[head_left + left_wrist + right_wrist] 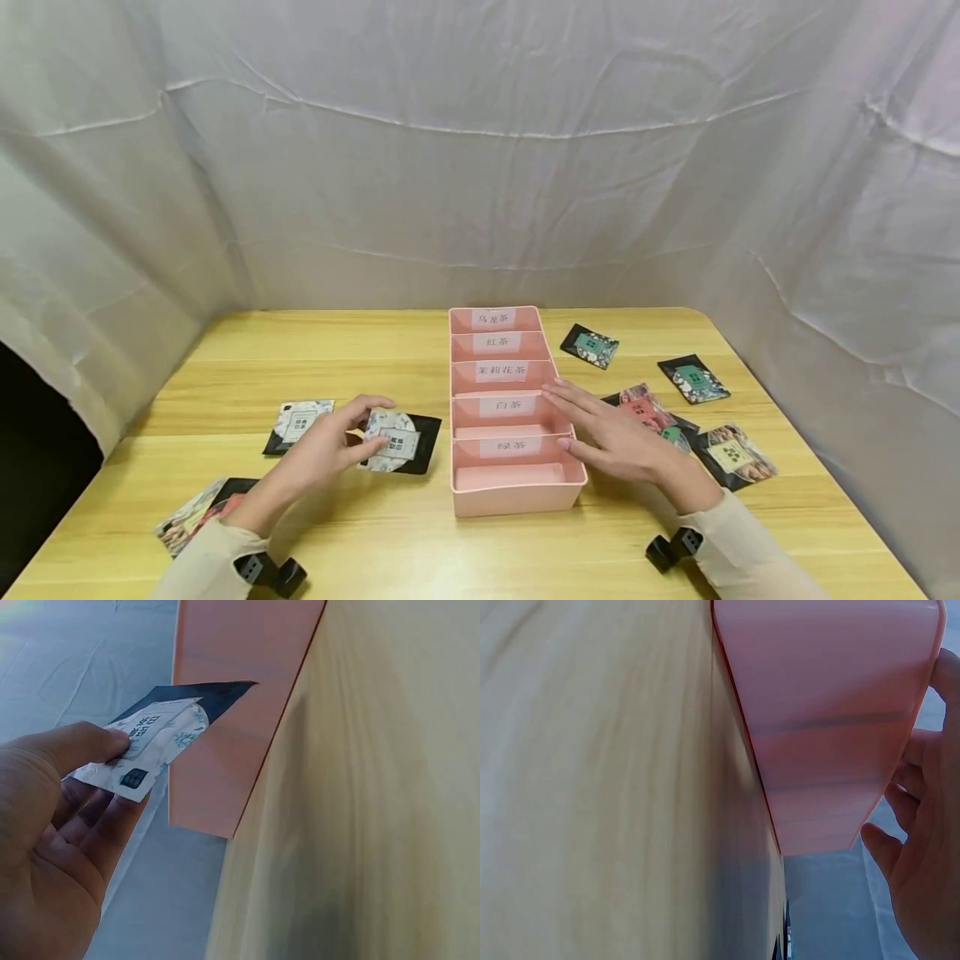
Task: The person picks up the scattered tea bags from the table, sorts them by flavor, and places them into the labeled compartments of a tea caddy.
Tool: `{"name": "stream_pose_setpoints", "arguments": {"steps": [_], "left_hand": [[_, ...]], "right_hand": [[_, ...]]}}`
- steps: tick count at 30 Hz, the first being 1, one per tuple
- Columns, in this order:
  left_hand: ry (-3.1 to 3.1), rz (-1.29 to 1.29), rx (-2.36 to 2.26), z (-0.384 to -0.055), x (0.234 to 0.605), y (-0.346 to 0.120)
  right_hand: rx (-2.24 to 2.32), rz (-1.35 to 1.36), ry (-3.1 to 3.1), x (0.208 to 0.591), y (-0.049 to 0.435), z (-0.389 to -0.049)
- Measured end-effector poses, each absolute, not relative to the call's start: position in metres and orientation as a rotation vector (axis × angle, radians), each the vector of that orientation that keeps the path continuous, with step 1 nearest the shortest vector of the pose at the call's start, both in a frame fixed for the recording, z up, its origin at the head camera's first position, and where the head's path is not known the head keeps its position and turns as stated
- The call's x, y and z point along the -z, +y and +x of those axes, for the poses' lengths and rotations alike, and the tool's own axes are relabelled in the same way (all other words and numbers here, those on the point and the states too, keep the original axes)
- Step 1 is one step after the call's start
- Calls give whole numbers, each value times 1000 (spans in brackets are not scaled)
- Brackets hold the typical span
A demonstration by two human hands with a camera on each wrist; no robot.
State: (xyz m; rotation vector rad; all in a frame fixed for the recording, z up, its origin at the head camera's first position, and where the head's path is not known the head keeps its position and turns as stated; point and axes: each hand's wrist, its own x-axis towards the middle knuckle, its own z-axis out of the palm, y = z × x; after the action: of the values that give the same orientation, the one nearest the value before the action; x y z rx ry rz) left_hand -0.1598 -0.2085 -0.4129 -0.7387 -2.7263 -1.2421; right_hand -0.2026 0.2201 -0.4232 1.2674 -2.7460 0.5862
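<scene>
My left hand pinches a tea sachet, black with a white patterned front and pale label, between thumb and fingers. In the left wrist view the sachet is tilted above the table, close to the box's left side. A long pink divided box stands in the middle, its compartments marked with white paper labels in Chinese characters. At the box's right rim rests my right hand, fingers extended and holding nothing. The right wrist view shows its fingers along the rim, outside the pink wall.
Another white-and-black sachet lies behind my left hand. Overlapping sachets lie beside the left forearm. Right of the box are green-labelled sachets, red ones partly under the right hand, and a yellow-labelled one. White curtains surround the table.
</scene>
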Motion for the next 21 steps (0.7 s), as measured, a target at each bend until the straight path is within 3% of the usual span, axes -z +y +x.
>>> {"name": "stream_pose_setpoints", "arguments": {"steps": [21], "left_hand": [[-2654, -612, 1332, -195, 373, -198]], "right_hand": [[-532, 1300, -2730, 418, 218, -200]]}}
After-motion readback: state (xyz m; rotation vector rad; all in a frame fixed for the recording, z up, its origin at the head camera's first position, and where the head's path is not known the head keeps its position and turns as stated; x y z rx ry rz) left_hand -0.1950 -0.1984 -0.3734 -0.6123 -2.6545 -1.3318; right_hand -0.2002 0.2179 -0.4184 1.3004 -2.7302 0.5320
